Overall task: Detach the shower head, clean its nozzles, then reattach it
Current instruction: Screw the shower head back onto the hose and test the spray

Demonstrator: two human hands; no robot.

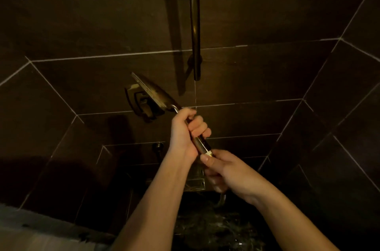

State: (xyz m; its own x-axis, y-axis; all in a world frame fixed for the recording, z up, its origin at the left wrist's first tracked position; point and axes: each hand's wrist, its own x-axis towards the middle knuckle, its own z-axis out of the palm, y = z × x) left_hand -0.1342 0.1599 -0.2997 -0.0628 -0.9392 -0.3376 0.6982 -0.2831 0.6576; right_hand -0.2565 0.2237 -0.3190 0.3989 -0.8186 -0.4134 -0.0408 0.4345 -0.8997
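Two hands on the shower head (153,94): left hand (186,131) fisted round its handle, right hand (222,170) pinching the hose (221,199) joint.

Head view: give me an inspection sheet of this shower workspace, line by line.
Surface: dark tiled wall with pale grout lines; dim light.
Job's things: shower head off the rail, tilted up to the left, seen edge-on, nozzles not visible; the joint between handle and hose is at the right fingertips, state unclear.
Clutter: nothing seen.
Hands: left hand wrapped around the handle; right hand pinching the hose connector below it.
Cables: hose hangs under the right hand, mostly hidden.
Surroundings: vertical rail above; wall valve behind the head; small wall outlet; floor too dark to read.
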